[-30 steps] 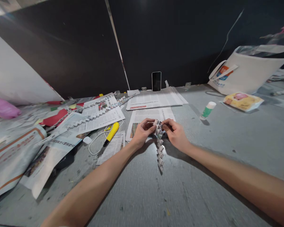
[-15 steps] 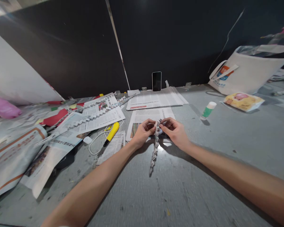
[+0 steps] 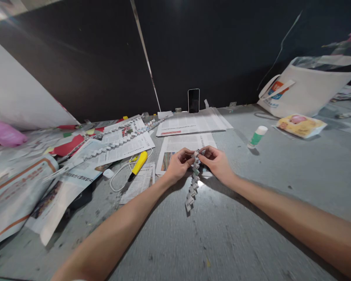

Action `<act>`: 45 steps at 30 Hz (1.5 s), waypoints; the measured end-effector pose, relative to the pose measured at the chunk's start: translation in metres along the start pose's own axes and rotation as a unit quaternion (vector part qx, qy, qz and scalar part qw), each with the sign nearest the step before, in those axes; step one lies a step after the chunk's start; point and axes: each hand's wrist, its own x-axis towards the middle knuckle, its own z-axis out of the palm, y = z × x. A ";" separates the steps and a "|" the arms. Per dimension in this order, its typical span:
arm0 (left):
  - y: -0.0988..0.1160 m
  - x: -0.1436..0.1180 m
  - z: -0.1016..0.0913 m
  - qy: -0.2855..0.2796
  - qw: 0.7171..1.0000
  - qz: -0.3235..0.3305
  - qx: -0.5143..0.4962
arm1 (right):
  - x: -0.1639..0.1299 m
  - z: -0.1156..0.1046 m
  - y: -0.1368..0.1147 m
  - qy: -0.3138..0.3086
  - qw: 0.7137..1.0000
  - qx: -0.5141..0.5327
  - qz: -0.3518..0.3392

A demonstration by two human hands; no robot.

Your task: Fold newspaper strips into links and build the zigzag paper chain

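Observation:
A zigzag chain of folded newspaper (image 3: 192, 188) hangs down from between my fingers, its lower end near the grey tabletop (image 3: 222, 242). My left hand (image 3: 179, 164) pinches the chain's upper end from the left. From the right, my right hand (image 3: 215, 160) pinches that same end between thumb and fingers. The small folds at the fingertips are partly hidden. Behind my hands lies a newspaper sheet (image 3: 187, 141), and beyond it a stack of newspapers (image 3: 193, 121).
To the left are a yellow-handled cutter (image 3: 139, 163), a white cable (image 3: 112, 183), another folded-paper chain (image 3: 105, 149) and loose newspapers (image 3: 67, 187). At right stand a glue stick (image 3: 257, 137), a tissue pack (image 3: 301, 125) and a white bag (image 3: 307, 88). A phone (image 3: 193, 100) leans against the dark panel.
The folded newspaper chain has turned, so its broad zigzag side now shows instead of its narrow edge. Both hands stay in nearly the same place, still pinching its top.

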 end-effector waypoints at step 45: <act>-0.009 0.000 -0.005 0.041 0.996 -0.044 -0.065 | -0.007 0.000 0.003 0.005 0.987 -0.110 -0.117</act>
